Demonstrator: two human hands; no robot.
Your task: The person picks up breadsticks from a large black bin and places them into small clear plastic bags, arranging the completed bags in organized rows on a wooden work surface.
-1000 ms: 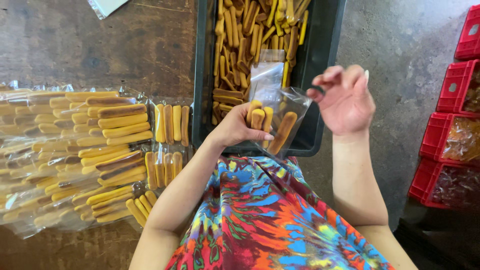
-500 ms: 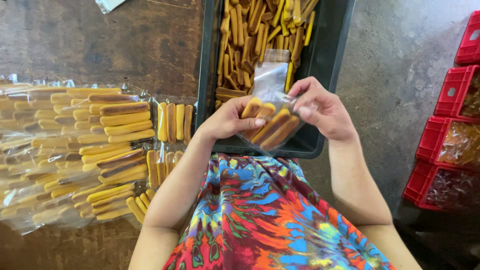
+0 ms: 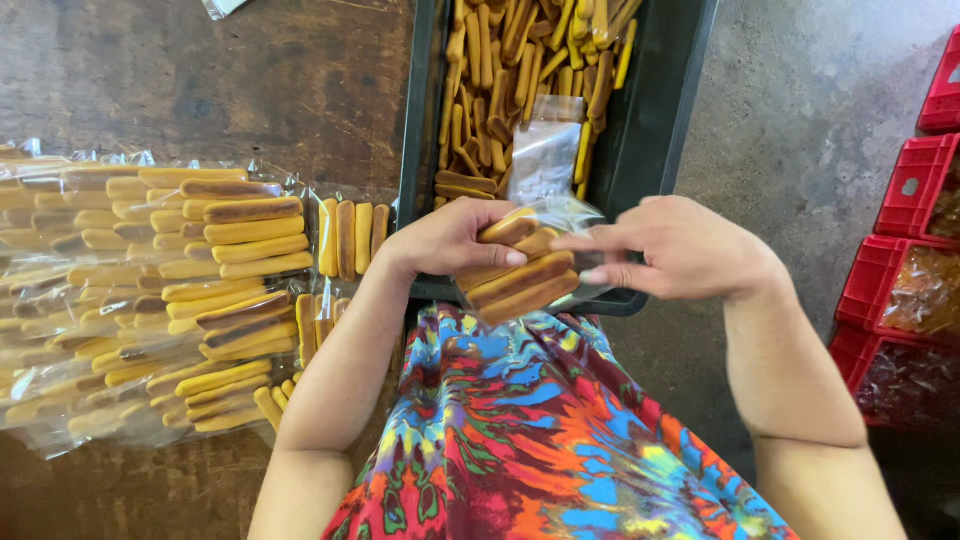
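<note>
A small food-packing workshop is indicated: bagged biscuit sticks (image 3: 190, 300) heaped on a worn wooden table (image 3: 200, 80), stacked red plastic crates (image 3: 905, 260) beside.

Two hands in view: the left hand (image 3: 447, 240) and the right hand (image 3: 680, 248), both closed on one clear bag (image 3: 525, 265) showing four biscuit sticks. One dark tray (image 3: 660, 130) at 12 o'clock, its loose sticks too many to count. Filled packets (image 3: 150, 300) piled at 9 o'clock, number unclear. Three red crates (image 3: 915, 185) at 3 o'clock.
</note>
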